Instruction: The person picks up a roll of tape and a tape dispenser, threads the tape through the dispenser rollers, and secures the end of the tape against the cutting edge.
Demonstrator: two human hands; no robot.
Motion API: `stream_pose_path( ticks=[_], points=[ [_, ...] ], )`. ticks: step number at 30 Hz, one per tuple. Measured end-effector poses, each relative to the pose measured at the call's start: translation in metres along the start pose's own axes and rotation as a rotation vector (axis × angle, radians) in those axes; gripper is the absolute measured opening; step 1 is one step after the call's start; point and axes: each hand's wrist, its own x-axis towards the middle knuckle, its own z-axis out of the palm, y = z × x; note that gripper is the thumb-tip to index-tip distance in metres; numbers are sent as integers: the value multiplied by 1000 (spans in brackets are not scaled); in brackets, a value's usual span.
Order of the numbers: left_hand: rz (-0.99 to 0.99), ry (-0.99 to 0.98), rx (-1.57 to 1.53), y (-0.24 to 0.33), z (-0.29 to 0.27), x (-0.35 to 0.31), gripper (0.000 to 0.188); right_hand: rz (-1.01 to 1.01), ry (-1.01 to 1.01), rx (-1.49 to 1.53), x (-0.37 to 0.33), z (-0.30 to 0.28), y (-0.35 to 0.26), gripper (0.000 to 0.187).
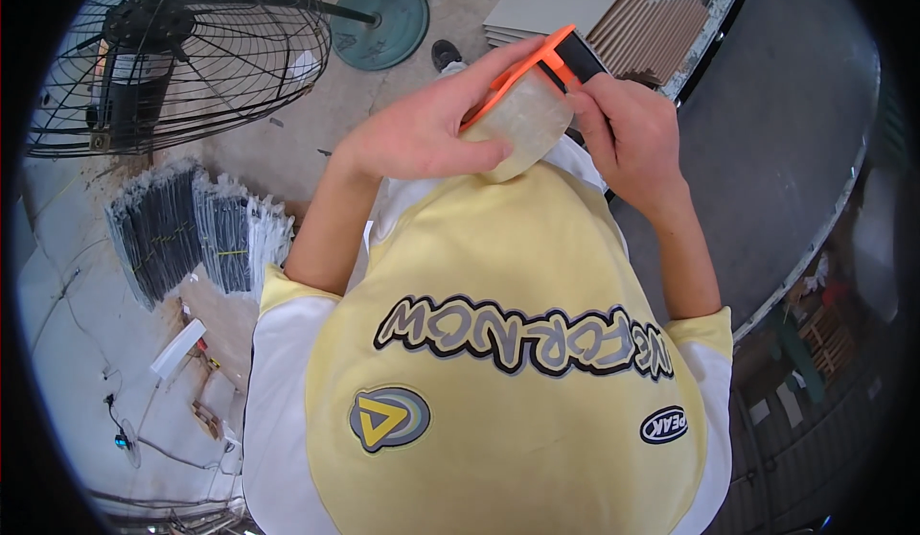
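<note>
In front of my chest I hold an orange tape dispenser (572, 34) fitted with a wide roll of clear packing tape (533, 125). My left hand (431, 121) is wrapped round the dispenser's left side, its thumb lying against the roll. At the dispenser's dark end, my right hand (628, 127) is closed, with thumb and bent fingers pressed there. Whether it pinches the tape's loose end or the dispenser itself is hidden by the fingers.
A large black-caged fan (172, 65) on a green round base (383, 22) stands at far left. Stacked flat boards (565, 8) lie ahead. A dark, curved-looking table surface (776, 123) runs along my right. Wrapped grey bundles (168, 233) stand at left.
</note>
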Motion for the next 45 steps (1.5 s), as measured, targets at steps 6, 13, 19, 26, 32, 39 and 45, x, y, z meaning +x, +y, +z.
stream_pose_path(
  ticks=[6,13,19,26,32,39,45],
  points=[
    [-64,147,109,5,11,1,87,-65,13,46,5,-3,-5,15],
    [-1,134,78,-3,7,-1,89,-72,13,28,6,-1,-5,13],
    [-13,165,220,-10,11,-2,94,106,-87,109,6,-5,-13,10],
    [-37,143,84,-4,13,-1,95,153,-154,154,10,-17,-27,36],
    [-58,192,245,9,22,-3,98,162,-241,154,11,-14,-29,37],
    [-67,201,432,14,28,-4,102,181,-300,178,12,-16,-26,38],
    [-166,157,445,27,29,-3,103,95,-148,-80,3,11,-31,40]
  ],
)
